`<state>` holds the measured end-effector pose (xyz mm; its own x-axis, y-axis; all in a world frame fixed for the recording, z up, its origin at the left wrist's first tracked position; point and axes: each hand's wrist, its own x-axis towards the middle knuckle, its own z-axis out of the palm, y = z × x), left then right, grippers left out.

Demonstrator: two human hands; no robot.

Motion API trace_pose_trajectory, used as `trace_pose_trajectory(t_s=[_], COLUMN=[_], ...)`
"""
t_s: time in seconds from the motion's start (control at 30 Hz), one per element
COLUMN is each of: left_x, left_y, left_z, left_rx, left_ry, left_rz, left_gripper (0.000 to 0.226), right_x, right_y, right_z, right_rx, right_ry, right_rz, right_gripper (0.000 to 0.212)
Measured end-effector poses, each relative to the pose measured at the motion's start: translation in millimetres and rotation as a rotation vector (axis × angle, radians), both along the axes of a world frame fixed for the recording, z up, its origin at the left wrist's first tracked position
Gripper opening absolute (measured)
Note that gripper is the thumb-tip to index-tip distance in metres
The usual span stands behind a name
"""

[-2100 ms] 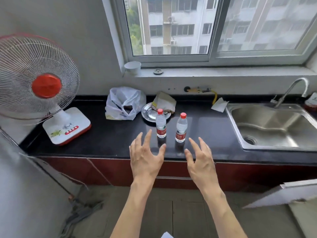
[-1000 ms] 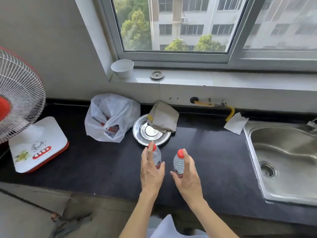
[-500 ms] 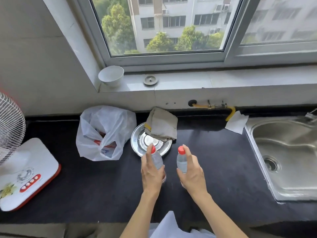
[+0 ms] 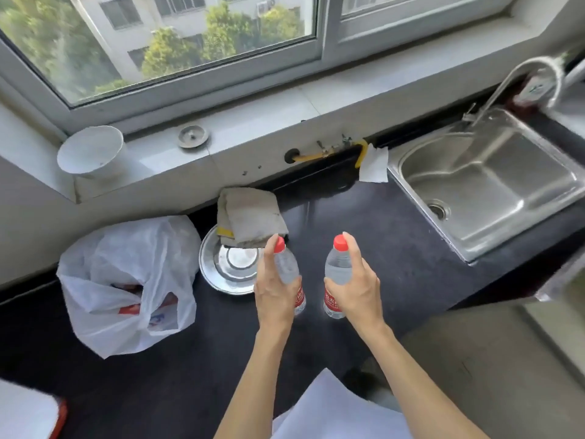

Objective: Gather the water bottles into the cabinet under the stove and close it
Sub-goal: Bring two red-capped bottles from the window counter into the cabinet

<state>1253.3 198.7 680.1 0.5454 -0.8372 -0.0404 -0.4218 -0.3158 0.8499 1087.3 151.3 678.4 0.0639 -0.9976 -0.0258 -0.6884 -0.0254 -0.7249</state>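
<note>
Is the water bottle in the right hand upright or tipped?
Upright, only slightly tilted: the water bottle has its red cap on top and label end down; the right hand grips its side.

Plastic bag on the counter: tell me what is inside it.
Red and blue-printed packaging shows through the opening of the plastic bag; its white film hides the rest.

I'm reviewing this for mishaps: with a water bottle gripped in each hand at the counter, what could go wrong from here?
1. The left hand grips the left bottle and the right hand the right bottle, so neither is free for the cabinet door; juggling could drop one.
2. The left bottle is close to the steel plate and cloth; a sideways swing might knock them.
</note>
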Motion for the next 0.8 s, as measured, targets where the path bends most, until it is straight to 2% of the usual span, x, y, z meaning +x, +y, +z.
trace_pose_trajectory(t_s=[0.2,0.4,0.63,0.8], left_x=[-45,-113,-240,-350], left_y=[-23,-32,7,61], left_z=[49,112,167,191], left_rx=[-0.082,-0.158,-0.282,-0.292], left_ry=[0.011,0.06,0.054,0.048], left_rz=[-0.215,-0.436,-0.683,-0.871], left_gripper=[0.112,0.113,0.11,0.11], right_x=[-42,-123,-264,-356], right_y=[19,48,131,220], right_z=[52,110,166,186], right_rx=[-0.109,-0.278,-0.39,-0.429], right_ry=[-0.078,-0.157,-0.173,-0.145], right_rz=[-0.173,-0.376,-0.517,-0.63], right_gripper=[0.113,0.119,0.113,0.116])
